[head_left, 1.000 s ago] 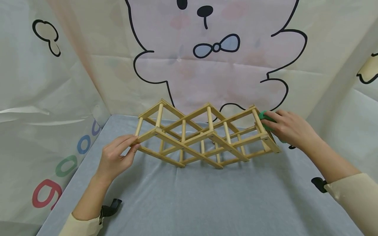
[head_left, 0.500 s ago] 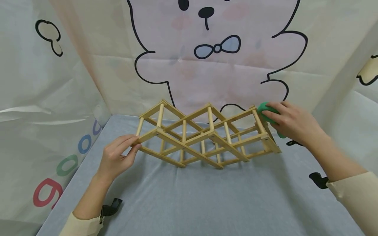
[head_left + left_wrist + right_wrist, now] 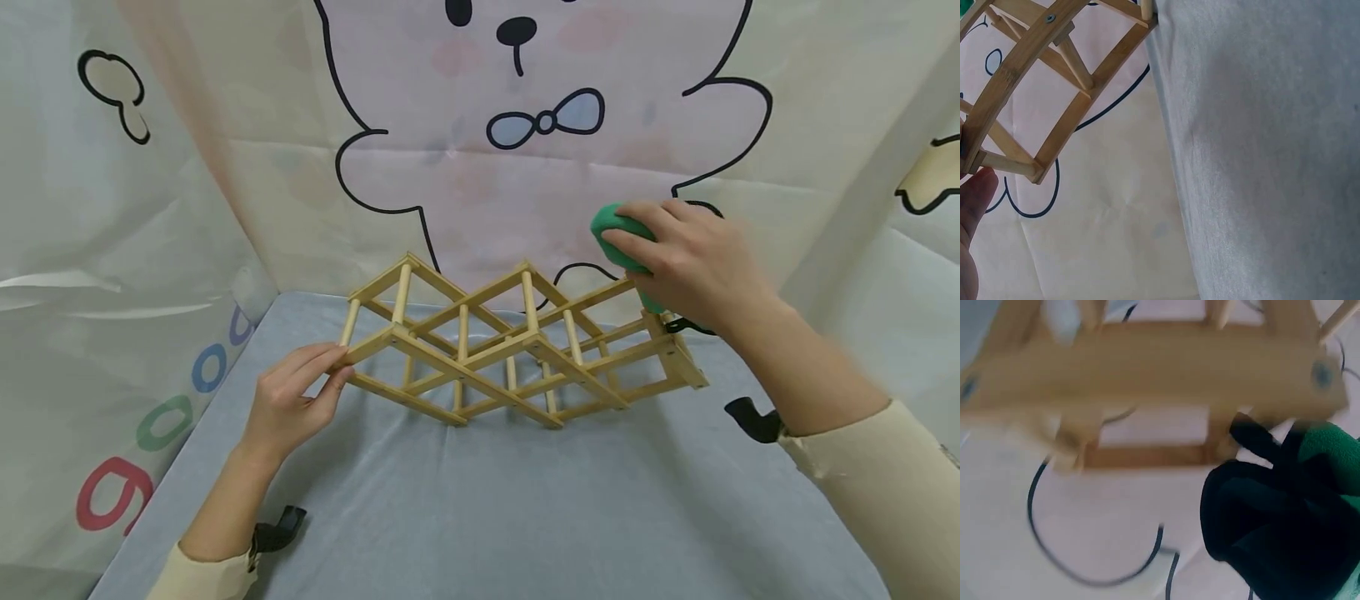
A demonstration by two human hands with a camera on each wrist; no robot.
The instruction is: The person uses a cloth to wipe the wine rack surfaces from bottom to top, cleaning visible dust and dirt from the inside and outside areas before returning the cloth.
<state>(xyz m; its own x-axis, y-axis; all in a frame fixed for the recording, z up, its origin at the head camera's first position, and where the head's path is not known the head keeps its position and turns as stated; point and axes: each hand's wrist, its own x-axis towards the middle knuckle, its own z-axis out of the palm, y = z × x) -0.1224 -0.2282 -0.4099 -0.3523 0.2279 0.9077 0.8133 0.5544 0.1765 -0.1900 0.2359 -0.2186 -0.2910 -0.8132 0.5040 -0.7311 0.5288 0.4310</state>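
Observation:
A wooden lattice wine rack (image 3: 487, 386) stands unfolded on the table, its slats crossing in zigzags with round dowels between them. My left hand (image 3: 288, 404) pinches its left end between thumb and fingers; in the left wrist view the thumb (image 3: 977, 194) lies against the end of a dowel. My right hand (image 3: 693, 258) grips a bunched green cloth (image 3: 618, 233) above the rack's upper right end. Hand and cloth hide that corner in the head view. In the right wrist view the fuzzy green cloth (image 3: 1335, 450) shows at the right edge, beside the blurred rack (image 3: 1166, 369).
A pale blue-grey cloth (image 3: 450, 517) covers the table. Behind it hangs a light sheet (image 3: 262, 192) with a cartoon animal printed on it, and more printed sheets enclose both sides. Black straps (image 3: 753, 419) stick out by the wrists.
My right hand has lifted the green cloth off the rack's right end, moving it up and to the left. The left hand keeps its hold, and the rack stays in place.

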